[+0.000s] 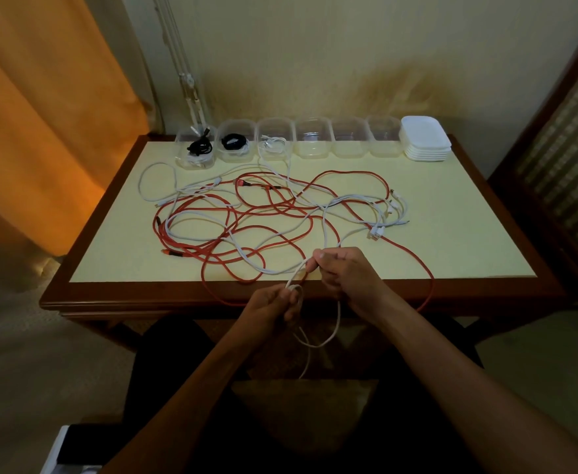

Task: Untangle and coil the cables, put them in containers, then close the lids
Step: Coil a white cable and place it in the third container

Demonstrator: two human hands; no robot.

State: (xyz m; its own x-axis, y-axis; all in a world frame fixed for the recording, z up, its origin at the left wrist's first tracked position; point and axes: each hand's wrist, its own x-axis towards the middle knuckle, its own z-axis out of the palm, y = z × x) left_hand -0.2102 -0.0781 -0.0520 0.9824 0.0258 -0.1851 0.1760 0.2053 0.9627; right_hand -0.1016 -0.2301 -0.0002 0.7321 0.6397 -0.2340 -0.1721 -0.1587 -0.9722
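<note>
A tangle of red cables (pixel 267 213) and white cables (pixel 205 217) sprawls over the pale tabletop (pixel 451 234). My left hand (pixel 274 304) pinches a small loop of one white cable (pixel 328 336) just off the table's front edge; a loop of it hangs below. My right hand (pixel 345 271) grips the same white cable a little higher, over the front edge. Several clear containers (pixel 313 138) line the back edge. The two leftmost hold black coiled cables (pixel 234 142), and the third holds a white one (pixel 273 145). A stack of white lids (pixel 425 138) stands at the back right.
The wooden table rim (pixel 144 295) frames the top. An orange curtain (pixel 41 114) hangs at the left, and a chair or cabinet (pixel 561 165) stands at the right. One red loop (pixel 429 289) droops over the front edge by my right forearm.
</note>
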